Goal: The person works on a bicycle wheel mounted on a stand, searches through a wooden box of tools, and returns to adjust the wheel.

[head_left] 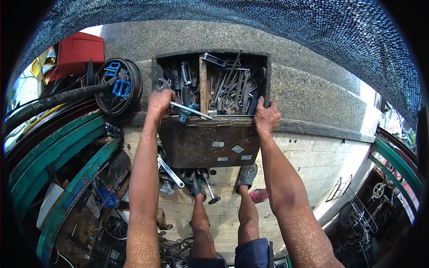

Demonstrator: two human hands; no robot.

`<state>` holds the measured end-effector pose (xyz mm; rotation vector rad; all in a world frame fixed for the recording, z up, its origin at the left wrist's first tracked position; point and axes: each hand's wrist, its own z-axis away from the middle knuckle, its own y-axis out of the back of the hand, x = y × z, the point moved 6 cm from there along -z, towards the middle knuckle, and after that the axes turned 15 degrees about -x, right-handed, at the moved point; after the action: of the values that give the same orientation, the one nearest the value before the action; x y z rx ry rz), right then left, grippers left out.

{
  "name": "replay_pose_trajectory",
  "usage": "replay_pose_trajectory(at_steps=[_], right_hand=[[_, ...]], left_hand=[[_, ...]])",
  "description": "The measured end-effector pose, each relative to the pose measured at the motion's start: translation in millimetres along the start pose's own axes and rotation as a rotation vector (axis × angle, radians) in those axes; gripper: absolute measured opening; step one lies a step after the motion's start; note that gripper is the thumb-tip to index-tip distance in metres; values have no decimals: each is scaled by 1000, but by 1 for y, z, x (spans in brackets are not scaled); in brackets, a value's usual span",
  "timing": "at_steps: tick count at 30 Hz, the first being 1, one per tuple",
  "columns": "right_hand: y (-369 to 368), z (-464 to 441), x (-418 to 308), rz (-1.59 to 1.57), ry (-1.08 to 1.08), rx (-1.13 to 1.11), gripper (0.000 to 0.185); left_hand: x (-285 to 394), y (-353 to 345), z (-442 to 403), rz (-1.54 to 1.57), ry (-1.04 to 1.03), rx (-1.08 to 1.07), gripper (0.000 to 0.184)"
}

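Note:
A dark wooden box (pixel 208 139) with two open compartments of tools stands in front of me. My left hand (pixel 160 102) is closed round a metal tool (pixel 191 110) at the box's left front corner; its rod points right across the front edge. An open-ended wrench head (pixel 162 85) shows just above that hand. My right hand (pixel 267 117) grips the box at its right front corner. Wrenches (pixel 237 89) fill the right compartment, and pliers and other hand tools (pixel 183 79) lie in the left one.
Left of the box, a round black tray (pixel 103 102) holds blue pedals (pixel 121 88). A red container (pixel 80 53) stands behind it. Below hang a large wrench (pixel 170 171) and a hammer-like tool (pixel 210 190). Dark netting (pixel 268 18) spans the top; bicycle parts lie at right.

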<state>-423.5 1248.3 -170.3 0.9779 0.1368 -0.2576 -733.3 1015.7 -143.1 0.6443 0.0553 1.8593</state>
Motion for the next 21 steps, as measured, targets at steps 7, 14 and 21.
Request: replay_pose_trajectory(at_steps=[7,14,21], right_hand=[[0,-1,2,9,-38,-39,60],[0,-1,2,16,22,67,53],[0,0,3,4,41,78,52]], left_hand=[[29,-39,-44,-400,59,10,41],[66,-70,1,-677,-309,418,44],[107,-155,7,-732,-563,180,38]])
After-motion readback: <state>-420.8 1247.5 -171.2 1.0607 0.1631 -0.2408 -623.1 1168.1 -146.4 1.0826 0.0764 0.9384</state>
